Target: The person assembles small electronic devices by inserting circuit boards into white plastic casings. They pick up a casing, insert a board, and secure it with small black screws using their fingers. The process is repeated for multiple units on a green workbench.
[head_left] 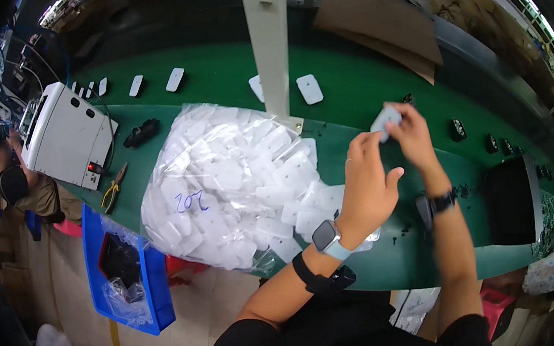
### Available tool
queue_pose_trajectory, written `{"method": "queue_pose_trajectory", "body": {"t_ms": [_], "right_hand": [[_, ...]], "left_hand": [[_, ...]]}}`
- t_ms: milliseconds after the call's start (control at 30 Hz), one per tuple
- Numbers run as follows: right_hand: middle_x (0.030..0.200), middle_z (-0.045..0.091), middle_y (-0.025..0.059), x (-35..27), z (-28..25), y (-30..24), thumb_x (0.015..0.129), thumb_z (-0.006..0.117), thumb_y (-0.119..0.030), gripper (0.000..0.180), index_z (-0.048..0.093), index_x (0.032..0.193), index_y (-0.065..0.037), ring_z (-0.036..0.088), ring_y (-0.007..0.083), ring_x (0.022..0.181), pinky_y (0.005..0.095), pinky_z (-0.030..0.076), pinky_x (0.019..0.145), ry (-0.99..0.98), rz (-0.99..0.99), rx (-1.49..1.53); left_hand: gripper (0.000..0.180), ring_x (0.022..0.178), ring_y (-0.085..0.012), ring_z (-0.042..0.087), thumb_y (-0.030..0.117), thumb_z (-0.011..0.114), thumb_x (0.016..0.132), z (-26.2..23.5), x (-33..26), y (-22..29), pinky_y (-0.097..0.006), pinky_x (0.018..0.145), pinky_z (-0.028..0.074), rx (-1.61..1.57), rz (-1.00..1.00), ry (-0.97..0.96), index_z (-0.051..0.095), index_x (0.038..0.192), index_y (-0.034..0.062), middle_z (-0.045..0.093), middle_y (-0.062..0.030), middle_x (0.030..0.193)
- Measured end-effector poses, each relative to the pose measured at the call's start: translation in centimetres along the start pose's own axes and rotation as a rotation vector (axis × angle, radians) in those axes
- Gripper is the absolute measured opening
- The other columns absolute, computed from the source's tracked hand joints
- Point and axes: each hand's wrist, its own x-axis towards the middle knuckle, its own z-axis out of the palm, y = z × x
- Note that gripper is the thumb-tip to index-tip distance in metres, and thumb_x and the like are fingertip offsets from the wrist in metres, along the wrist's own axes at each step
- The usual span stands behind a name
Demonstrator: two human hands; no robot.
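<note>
White plastic piece (385,120), small, flat and rounded at the corners, is held above the green tabletop (233,74), up and to the right of the large clear bag (229,181).

Head view: the right hand (410,134) is closed around the piece from its right side, fingers curled over it; the piece sticks out of the grip toward the person's left. Its long axis cannot be told with certainty, since the fingers cover part of it and it is blurred. The left hand (367,182) stands directly below the piece, nearer the person, palm turned away, fingers loosely spread and pointing up, the fingertips just under the piece. Whether they touch it cannot be told; the left hand grips nothing that shows. The right hand is therefore the one in possession, the left the nearer free hand.

The bag, full of like white pieces, lies on the tabletop left of both hands, its right edge just beside the left wrist. Beyond the bag, further white pieces (309,88) lie singly in a row along the far green belt. Left of the bag sit pliers (113,188) and a white machine box (65,134). Below the bag's left end, off the tabletop, stands a blue bin (157,289).
</note>
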Motion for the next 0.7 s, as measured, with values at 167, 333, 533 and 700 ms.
{"method": "queue_pose_trajectory", "body": {"t_ms": [167, 333, 533, 700], "right_hand": [[0.115, 0.066, 0.0140, 6.0, 1.0, -0.4, 0.086, 0.075, -0.013, 0.040, 0.060, 0.122, -0.007, 0.067, 0.0296, 0.100, 0.0387, 0.052, 0.088, 0.056, 0.081, -0.900], [0.102, 0.065, 0.0129, 3.6, 1.6, -1.7, 0.086, 0.075, -0.020, 0.027, 0.061, 0.105, -0.006, 0.064, 0.0335, 0.086, 0.0424, 0.051, 0.077, 0.272, -0.332, -0.945], [0.086, 0.064, 0.0050, -3.2, 1.0, -8.1, 0.088, 0.070, -0.015, 0.014, 0.065, 0.095, -0.003, 0.059, 0.0153, 0.076, 0.0296, 0.047, 0.066, 0.145, -0.191, -0.569], [0.073, 0.064, 0.0025, -9.8, -4.0, -6.2, 0.081, 0.070, -0.007, 0.007, 0.068, 0.083, -0.001, 0.054, 0.0096, 0.064, 0.0254, 0.043, 0.061, -0.160, -0.106, -0.446]], "left_hand": [[0.037, 0.110, -0.0397, 0.052, 0.002, 0.074, 0.077, -7.3, -1.5, 1.1, -0.046, 0.095, 0.043, 0.291, 0.148, -0.303, 0.061, 0.112, -0.0032, 0.057, -0.0201, 0.113], [0.035, 0.107, -0.0382, 0.053, 0.005, 0.077, 0.075, -11.3, -2.1, -0.4, -0.045, 0.094, 0.044, 0.480, 0.072, -0.446, 0.064, 0.107, -0.0028, 0.060, -0.0185, 0.108], [0.045, 0.110, -0.0380, 0.053, 0.010, 0.081, 0.073, -8.5, -3.7, 0.6, -0.045, 0.094, 0.043, 0.461, 0.173, -0.670, 0.063, 0.112, -0.0021, 0.060, -0.0187, 0.111], [0.049, 0.115, -0.0391, 0.052, 0.007, 0.078, 0.072, -5.9, -3.0, 0.3, -0.048, 0.094, 0.041, 0.689, 0.248, -0.635, 0.061, 0.117, -0.0005, 0.061, -0.0198, 0.120]]}}
